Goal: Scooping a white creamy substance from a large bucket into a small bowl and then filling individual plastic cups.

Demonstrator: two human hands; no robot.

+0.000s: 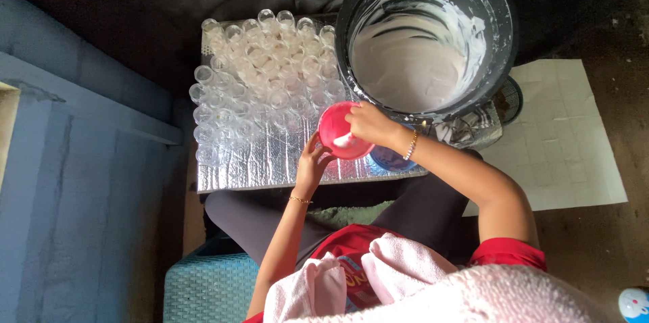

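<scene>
The person sits over a low board covered in shiny foil [284, 164], with everything set within arm's reach. The left hand [312, 164] grasps the pink bowl [343, 132] from below and at its near rim, holding it level over the foil just in front of the knees, which steadies it for the other hand. The right hand [368, 123] reaches into the bowl from the far side, fingers curled down toward a bit of white paste at the bottom; whether they pinch a tool or the paste itself cannot be told. Many small clear cups [260, 73] stand packed in rows on the left and far part of the foil, mouths up, close beside the bowl. The big black bucket [497, 46], smeared with the same white paste inside, stands just beyond the right hand, so the supply is near. A blue dish [392, 159] lies partly hidden under the right wrist.
</scene>
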